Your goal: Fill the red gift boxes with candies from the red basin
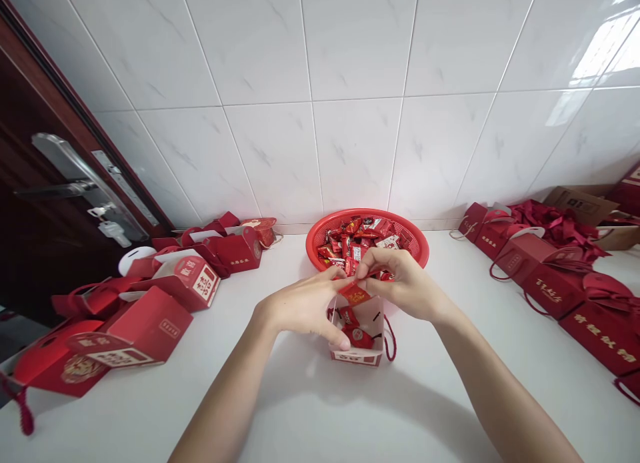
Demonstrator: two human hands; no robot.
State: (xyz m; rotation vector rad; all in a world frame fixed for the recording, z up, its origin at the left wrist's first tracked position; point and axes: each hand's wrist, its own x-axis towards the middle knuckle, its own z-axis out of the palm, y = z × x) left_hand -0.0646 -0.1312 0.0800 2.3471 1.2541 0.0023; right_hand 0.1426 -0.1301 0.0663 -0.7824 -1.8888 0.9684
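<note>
A small open box (356, 357) with a white inside and a dark red cord stands on the white table, red wrapped candies (358, 337) lying in it. Over its back edge, a red packet with gold print (355, 293) is pinched in the fingers of my right hand (400, 283). My left hand (305, 306) reaches across the box's left side, its thumb low by the front rim and its index finger close to the packet; its fingers are apart. Behind both hands is a red plastic basket (314, 239) full of wrapped candies.
Several red gift boxes (150, 326) stand at the left, near a dark door with a metal handle (75, 186). More red boxes (553, 283) line the right side, with red ribbons (555, 226) and a brown carton (575, 204) behind them. A tiled wall (355, 143) backs the table.
</note>
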